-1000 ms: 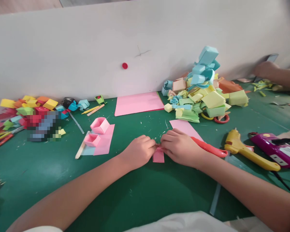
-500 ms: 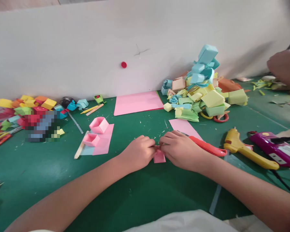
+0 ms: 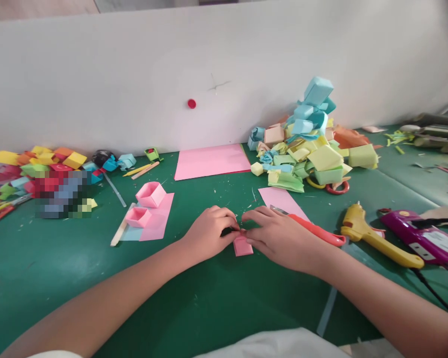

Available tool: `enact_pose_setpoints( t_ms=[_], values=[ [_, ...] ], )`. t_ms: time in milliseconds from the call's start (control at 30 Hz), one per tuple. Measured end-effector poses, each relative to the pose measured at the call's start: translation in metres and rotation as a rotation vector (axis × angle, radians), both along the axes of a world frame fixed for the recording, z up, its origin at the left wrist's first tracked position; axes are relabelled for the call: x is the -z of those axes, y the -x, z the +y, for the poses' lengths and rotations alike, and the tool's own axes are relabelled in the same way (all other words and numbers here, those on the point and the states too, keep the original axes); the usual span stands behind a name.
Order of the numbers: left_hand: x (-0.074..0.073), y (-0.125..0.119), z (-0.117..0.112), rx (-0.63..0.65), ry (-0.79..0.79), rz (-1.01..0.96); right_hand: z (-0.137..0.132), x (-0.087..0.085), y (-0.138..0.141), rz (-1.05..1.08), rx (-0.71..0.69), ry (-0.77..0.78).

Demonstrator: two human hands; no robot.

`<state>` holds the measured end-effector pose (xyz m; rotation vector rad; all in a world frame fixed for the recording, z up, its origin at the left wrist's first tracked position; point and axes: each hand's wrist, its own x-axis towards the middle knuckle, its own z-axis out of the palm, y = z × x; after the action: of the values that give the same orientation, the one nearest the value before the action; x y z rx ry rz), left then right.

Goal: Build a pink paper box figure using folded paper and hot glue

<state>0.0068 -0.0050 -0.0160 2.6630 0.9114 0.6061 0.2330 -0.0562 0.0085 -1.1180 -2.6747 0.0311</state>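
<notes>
A small folded piece of pink paper (image 3: 243,247) lies on the green table between my hands. My left hand (image 3: 211,231) pinches its far left edge with thumb and fingers. From the other side my right hand (image 3: 274,236) grips the far right edge, its upper fingers slightly raised. The fingers partly hide the fold. Just beyond my right hand are a red-handled utility knife (image 3: 317,229) and a pink sheet (image 3: 280,199). Left of my hands, two open pink paper boxes (image 3: 151,194) sit near a flat pink sheet (image 3: 160,219) and a wooden stick (image 3: 120,232).
Folded paper pieces (image 3: 324,156) are heaped at the back right, with scissors (image 3: 338,188) beneath. A yellow glue gun (image 3: 381,241) and a purple power strip (image 3: 421,233) lie at right. Pink sheets (image 3: 212,161) rest against the white board (image 3: 134,89). Coloured paper boxes (image 3: 74,160) stand at left.
My right fingers have lifted and spread a little, and more of the pink paper shows. Another person's hand at the far right has left the view. The camera view has shifted slightly.
</notes>
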Motion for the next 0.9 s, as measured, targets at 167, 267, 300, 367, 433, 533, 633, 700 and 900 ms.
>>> enact_pose_setpoints(
  t_ms=[167,267,300,367,433,533,633,700,900],
  values=[
    [-0.004,-0.003,-0.007,-0.006,0.073,0.002,0.007,0.01,0.001,0.118,0.081,0.067],
    [-0.005,-0.005,-0.01,-0.02,0.115,-0.01,0.01,0.013,0.001,0.161,0.105,0.11],
    [-0.006,-0.006,-0.011,-0.024,0.113,-0.006,0.01,0.013,0.001,0.167,0.095,0.123],
    [-0.007,-0.007,-0.013,-0.03,0.099,0.014,0.009,0.012,0.0,0.166,0.066,0.145],
    [-0.009,-0.008,-0.016,-0.046,0.08,0.039,0.008,0.01,0.001,0.154,0.052,0.153],
    [-0.01,-0.008,-0.019,-0.075,0.054,0.079,0.006,0.008,0.002,0.155,0.059,0.16],
    [-0.01,-0.009,-0.022,-0.059,0.028,0.09,0.005,0.009,0.003,0.19,0.078,0.174],
    [-0.008,-0.01,-0.023,-0.035,0.008,0.086,0.005,0.01,0.003,0.226,0.081,0.19],
    [-0.008,-0.007,-0.022,-0.05,-0.164,-0.043,0.005,0.009,0.003,0.354,0.097,0.03]
  ],
)
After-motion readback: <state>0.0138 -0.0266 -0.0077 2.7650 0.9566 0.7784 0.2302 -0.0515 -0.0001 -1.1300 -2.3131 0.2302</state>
